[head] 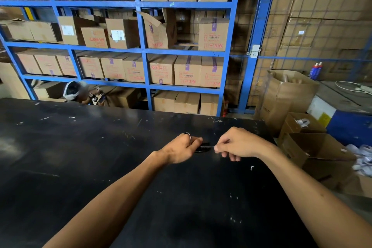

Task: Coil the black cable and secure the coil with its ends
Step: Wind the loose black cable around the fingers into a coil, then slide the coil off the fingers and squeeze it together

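Both hands meet above the far middle of the black table, close together with the black cable bridging the small gap between them. The left hand is curled around what looks like the gathered coil, a loop of cable arching over its knuckles, while the right hand pinches a short straight stretch of cable between thumb and forefinger, its other fingers folded under. Judging by this, the coiling is mostly done and the step in hand is the securing: wrapping or tucking the free end around the bundle. To do it well, the left hand should keep the loops pressed flat so none slip, and the right should draw the end snug across the bundle's middle, keeping steady tension, before threading it through. The cable itself is thin and dark, nearly lost against the dark tabletop, with a faint sheen along the taut section; how many loops the coil holds cannot be told, as the left fingers hide most of it.
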`<move>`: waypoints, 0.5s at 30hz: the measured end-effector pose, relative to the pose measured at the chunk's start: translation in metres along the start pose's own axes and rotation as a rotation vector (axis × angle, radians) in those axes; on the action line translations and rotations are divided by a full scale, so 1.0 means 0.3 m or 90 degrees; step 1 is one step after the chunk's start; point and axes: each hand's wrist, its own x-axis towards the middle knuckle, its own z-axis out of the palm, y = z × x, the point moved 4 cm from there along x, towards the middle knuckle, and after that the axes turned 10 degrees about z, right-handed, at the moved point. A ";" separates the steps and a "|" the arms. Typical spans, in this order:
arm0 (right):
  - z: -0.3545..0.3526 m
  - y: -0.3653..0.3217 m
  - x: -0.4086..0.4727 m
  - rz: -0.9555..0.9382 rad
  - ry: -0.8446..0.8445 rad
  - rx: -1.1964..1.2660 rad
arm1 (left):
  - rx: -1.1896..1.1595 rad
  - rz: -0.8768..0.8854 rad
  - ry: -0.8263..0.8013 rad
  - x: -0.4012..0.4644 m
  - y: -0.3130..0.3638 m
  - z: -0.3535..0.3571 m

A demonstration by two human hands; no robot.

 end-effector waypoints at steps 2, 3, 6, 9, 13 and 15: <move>-0.051 0.057 0.001 0.043 0.017 -0.068 | -0.001 -0.054 0.045 -0.027 -0.055 -0.032; -0.078 0.096 0.001 0.064 0.020 -0.066 | -0.009 -0.089 0.077 -0.047 -0.091 -0.055; -0.100 0.192 0.003 0.082 0.010 0.008 | -0.032 -0.114 0.149 -0.082 -0.140 -0.111; 0.008 0.217 0.023 0.094 -0.050 0.011 | -0.109 -0.131 0.166 -0.069 -0.104 -0.104; 0.084 0.154 0.045 -0.008 0.032 0.136 | -0.193 -0.141 0.110 -0.042 -0.040 -0.059; 0.066 0.090 0.025 -0.125 0.118 0.248 | -0.240 -0.151 0.085 -0.034 -0.031 -0.041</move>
